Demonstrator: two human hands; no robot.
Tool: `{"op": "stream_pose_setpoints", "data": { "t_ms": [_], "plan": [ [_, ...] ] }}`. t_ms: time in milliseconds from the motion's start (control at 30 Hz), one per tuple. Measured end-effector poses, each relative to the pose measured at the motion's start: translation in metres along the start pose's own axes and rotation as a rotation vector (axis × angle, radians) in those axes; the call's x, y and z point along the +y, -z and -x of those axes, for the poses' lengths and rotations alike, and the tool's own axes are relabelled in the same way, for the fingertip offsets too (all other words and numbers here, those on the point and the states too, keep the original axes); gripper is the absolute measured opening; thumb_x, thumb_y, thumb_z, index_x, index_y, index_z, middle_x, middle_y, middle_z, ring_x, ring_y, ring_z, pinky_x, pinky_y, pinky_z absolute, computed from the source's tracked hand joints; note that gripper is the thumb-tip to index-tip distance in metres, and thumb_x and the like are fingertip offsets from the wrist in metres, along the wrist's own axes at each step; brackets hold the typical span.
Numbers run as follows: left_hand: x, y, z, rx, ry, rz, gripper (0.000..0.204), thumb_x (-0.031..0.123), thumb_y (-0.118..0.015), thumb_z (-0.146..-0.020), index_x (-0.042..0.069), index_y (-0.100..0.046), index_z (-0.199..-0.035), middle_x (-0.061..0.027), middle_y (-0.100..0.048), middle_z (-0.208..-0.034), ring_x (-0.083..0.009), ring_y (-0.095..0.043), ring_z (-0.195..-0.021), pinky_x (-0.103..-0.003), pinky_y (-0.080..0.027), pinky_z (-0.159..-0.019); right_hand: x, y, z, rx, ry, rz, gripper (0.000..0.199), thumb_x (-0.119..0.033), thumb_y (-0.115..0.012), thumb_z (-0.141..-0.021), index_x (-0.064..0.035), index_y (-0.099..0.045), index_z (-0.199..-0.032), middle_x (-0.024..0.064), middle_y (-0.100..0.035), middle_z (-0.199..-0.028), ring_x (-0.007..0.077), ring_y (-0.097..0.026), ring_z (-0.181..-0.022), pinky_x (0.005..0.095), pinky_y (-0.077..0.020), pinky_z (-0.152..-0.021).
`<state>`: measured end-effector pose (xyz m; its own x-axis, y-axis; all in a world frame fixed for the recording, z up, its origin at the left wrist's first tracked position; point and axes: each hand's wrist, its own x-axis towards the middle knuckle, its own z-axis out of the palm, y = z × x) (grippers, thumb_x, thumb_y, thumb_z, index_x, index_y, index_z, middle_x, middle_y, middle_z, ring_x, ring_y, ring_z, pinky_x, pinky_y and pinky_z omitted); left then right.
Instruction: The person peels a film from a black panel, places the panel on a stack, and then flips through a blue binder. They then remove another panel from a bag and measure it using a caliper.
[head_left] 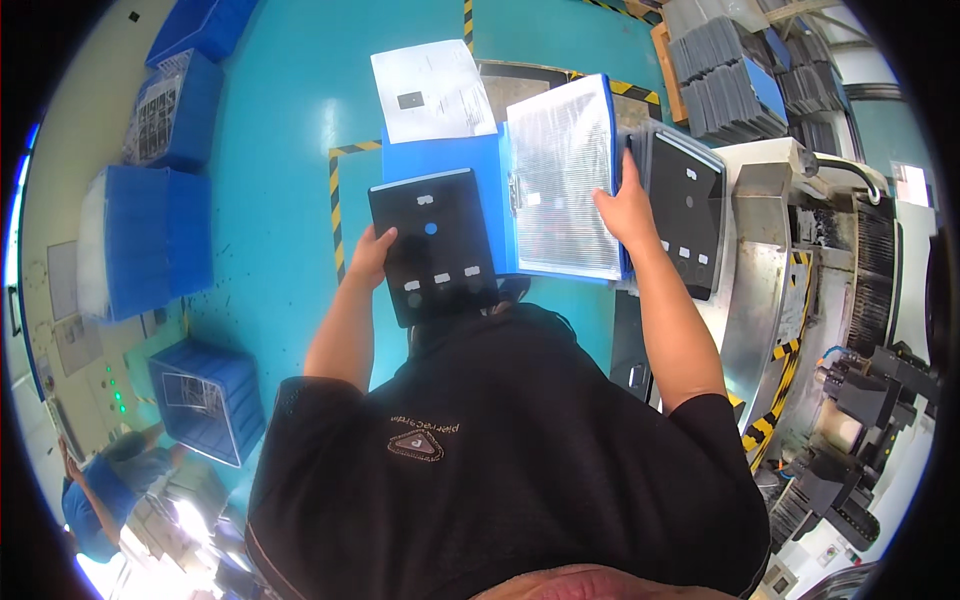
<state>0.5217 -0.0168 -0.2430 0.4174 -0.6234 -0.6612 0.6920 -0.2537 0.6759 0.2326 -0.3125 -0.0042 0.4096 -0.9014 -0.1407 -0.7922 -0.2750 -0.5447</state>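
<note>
My left hand (372, 256) is closed on the left edge of a flat black panel (440, 235), which carries small white stickers, a blue dot and darker round marks. Beside it lies an open blue folder (507, 150) with a metal clip along its middle. The folder's right side bears a shiny, ribbed clear sheet (565, 190). My right hand (630, 213) grips that side by its right edge, thumb on top and the other fingers mostly hidden. A printed white sheet of paper (435, 95) overlaps the folder's far left part.
Another black panel (690, 205) with similar stickers lies at the right beside a machine (850, 260). Stacked grey sheets (715, 75) stand at the far right. Blue bins (160, 240) line the left side, and a person (105, 495) is at the lower left.
</note>
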Motion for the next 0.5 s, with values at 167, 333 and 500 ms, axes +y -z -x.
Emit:
{"op": "stream_pose_setpoints", "data": {
  "t_ms": [167, 333, 500],
  "plan": [
    [0.014, 0.003, 0.009, -0.076, -0.015, -0.011, 0.041, 0.009, -0.057, -0.098, 0.003, -0.047, -0.136, -0.0127, -0.059, -0.130, -0.0252, -0.059, -0.117, -0.039, -0.050, -0.097, -0.027, 0.007, 0.019, -0.033, 0.091, 0.215, 0.026, -0.017, -0.056, -0.085, -0.0022, -0.061, -0.106, 0.0263, -0.068, -0.092, 0.0439, -0.066, -0.089, 0.0527, -0.0513, -0.081],
    [0.056, 0.032, 0.041, 0.025, -0.080, 0.181, 0.036, 0.011, -0.056, -0.098, 0.004, -0.048, -0.133, -0.0135, -0.061, -0.125, -0.0291, -0.062, -0.113, -0.045, -0.052, -0.096, -0.062, -0.009, 0.041, -0.034, 0.174, 0.252, 0.030, -0.014, -0.053, -0.086, -0.0020, -0.057, -0.113, 0.0231, -0.069, -0.094, 0.0433, -0.066, -0.088, 0.0533, -0.0532, -0.077],
    [0.125, 0.074, 0.088, -0.009, -0.251, 0.397, 0.016, 0.016, -0.060, -0.096, 0.010, -0.061, -0.110, -0.0071, -0.067, -0.109, -0.0258, -0.064, -0.105, -0.045, -0.051, -0.096, -0.070, -0.081, 0.074, -0.191, 0.495, -0.107, 0.042, -0.029, -0.061, -0.088, -0.0037, -0.055, -0.121, 0.0261, -0.064, -0.113, 0.0420, -0.062, -0.104, 0.0517, -0.0510, -0.088]
  ]
}}
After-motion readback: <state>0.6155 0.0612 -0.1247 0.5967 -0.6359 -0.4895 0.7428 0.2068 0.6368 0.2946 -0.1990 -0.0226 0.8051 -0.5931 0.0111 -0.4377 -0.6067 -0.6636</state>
